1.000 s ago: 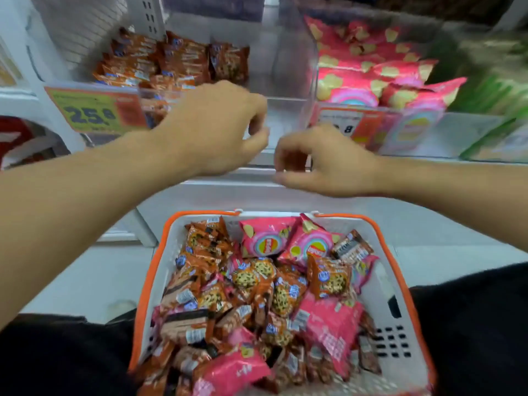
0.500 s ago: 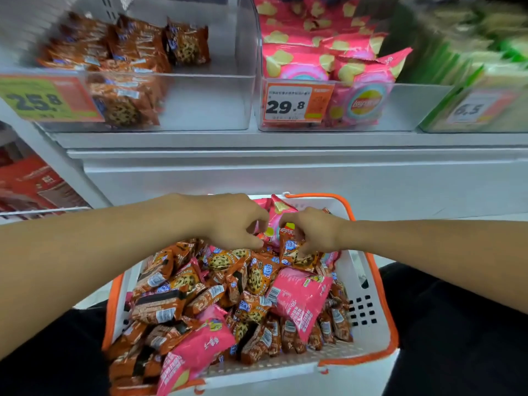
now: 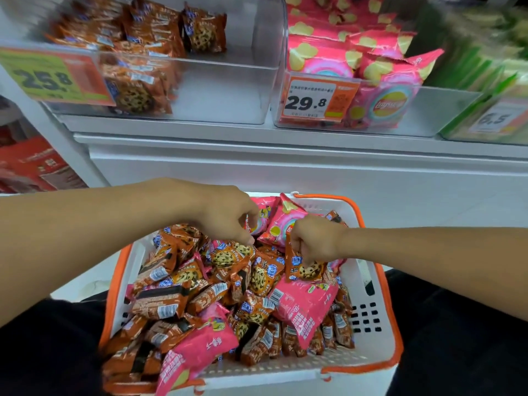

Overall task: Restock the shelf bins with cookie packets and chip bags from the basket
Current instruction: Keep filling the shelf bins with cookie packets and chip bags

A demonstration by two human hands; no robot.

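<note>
An orange-rimmed white basket (image 3: 384, 284) rests on my lap, heaped with brown cookie packets (image 3: 171, 304) and pink chip bags (image 3: 303, 307). My right hand (image 3: 314, 238) pinches the top of a cookie packet (image 3: 304, 270), which is tilted up above the pile. At the basket's far end my left hand (image 3: 225, 215) has its fingers curled and pinches the edge of a pink chip bag (image 3: 264, 215). Above, a clear cookie bin (image 3: 225, 90) holds packets on its left side. The clear bin beside it (image 3: 445, 110) holds pink chip bags (image 3: 383, 90).
Price tags reading 25.8 (image 3: 48, 77) and 29.8 (image 3: 311, 101) hang on the bin fronts. Green packets (image 3: 485, 61) fill a bin at the far right. A white shelf front (image 3: 285, 167) runs between bins and basket. Red boxes (image 3: 37, 167) sit lower left.
Both hands dropped from shelf height into the basket. The right hand took hold of a cookie packet and has raised it slightly; the left hand closed near the pink bag.
</note>
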